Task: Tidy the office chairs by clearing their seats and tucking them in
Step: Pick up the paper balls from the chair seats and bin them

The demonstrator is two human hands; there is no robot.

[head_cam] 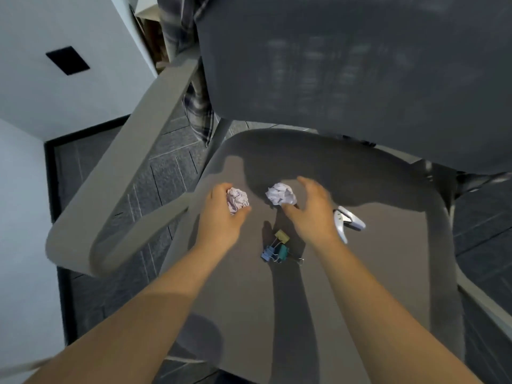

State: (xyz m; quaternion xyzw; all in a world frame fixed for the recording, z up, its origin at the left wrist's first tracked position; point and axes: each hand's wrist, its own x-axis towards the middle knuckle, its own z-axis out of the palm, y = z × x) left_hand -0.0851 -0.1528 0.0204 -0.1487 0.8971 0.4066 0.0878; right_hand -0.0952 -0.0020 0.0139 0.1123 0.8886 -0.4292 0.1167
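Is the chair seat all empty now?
No, the chair seat still holds a crumpled paper ball, a bunch of binder clips and a white hole punch.

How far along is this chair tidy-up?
Early on. Nothing looks cleared yet. In hand: the left hand is closed around one crumpled paper ball, and the right hand is open around a second paper ball. Left: the binder clips and the white stapler-like tool lie on the seat, and the chair is not tucked in.

Grey seat (clips: blue, teal, yellow).
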